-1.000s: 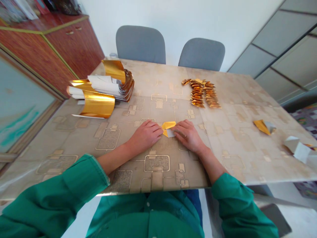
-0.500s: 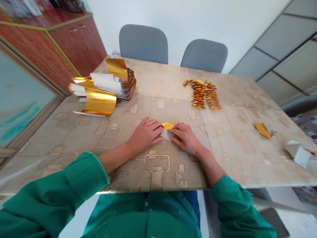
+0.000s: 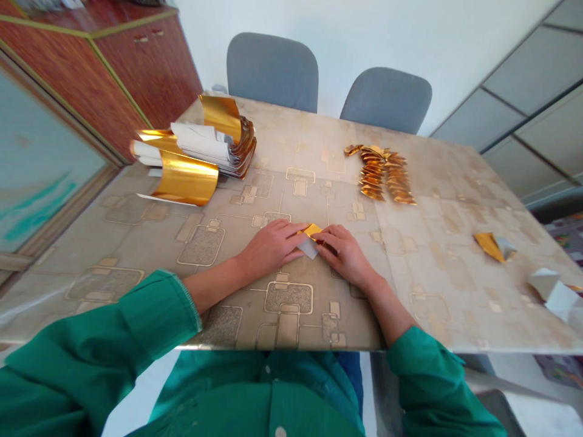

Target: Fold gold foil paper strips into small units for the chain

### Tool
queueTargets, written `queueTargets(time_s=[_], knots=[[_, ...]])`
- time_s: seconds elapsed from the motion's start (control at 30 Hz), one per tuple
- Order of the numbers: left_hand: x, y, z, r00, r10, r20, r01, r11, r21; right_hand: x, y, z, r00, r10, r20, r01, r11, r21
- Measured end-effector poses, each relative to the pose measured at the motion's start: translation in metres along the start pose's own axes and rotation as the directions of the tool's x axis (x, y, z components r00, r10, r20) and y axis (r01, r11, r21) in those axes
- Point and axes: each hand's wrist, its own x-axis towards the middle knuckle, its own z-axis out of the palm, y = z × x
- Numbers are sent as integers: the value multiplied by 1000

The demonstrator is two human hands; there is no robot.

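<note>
A small piece of gold foil paper [image 3: 313, 230], partly folded with its white back showing, lies on the table between my hands. My left hand [image 3: 269, 247] holds its left side, fingers stretched across it and thumb at the lower edge. On the other side, my right hand [image 3: 347, 256] pinches the paper's right edge between thumb and bent fingers. My fingertips cover both ends of the paper, so part of the fold is hidden.
At the back left is a stack of gold and white foil sheets [image 3: 189, 179]. Two rows of folded gold pieces [image 3: 373, 176] stand at the back right. A loose gold scrap [image 3: 489, 246] and white paper [image 3: 558, 294] lie to the right. Two grey chairs [image 3: 273, 73] stand behind the patterned table [image 3: 291, 328].
My right fingers have curled in more tightly at the paper's right edge. The left fingers reach farther over its top. The camera view has shifted slightly.
</note>
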Motion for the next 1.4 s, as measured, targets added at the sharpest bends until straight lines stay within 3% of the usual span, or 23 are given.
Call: queueTargets(time_s=[0.17,0.37,0.57,0.8,1.17,1.4], knots=[[1,-1,1,999,-29,37,28,999,25,-2,1,-7,998,-29,54,28,999,25],[3,3,-4,995,-48,88,49,999,-8,0,-2,-1,999,2,50,2,997,-77],[5,5,-2,992,-112,50,114,992,-51,4,-2,3,999,38,15,-36,993,-115],[2,6,-3,991,-128,45,132,987,-93,-1,-1,-8,996,-31,86,37,997,-67],[4,14,-7,981,-186,53,191,974,-123,3,-5,-1,999,51,14,-51,999,-6],[1,16,-5,973,-229,18,228,956,-186,2,-12,3,997,67,28,-67,998,10]])
